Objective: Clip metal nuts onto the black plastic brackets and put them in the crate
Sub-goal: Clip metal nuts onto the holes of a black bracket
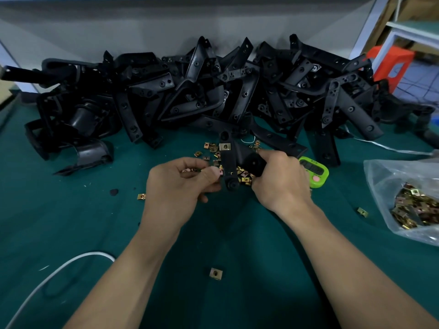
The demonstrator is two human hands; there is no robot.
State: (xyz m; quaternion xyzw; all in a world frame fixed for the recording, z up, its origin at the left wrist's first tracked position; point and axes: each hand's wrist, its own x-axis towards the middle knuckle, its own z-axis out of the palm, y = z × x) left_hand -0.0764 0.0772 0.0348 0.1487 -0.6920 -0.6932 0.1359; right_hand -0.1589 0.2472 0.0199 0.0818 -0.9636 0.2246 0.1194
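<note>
There's the right hand [280, 176] wrapped around the black bracket [228, 162], holding it just over the loose nuts [244, 178] scattered on the table [71, 222]. One clipped nut [225, 146] already sits on its far end. The left hand [175, 184], fingers curled, pinches a fresh nut [219, 172] at the near end, with what look like spares tucked in the palm. Push it on crooked and the clip could spring off, or the spares spill. No crate in sight.
</note>
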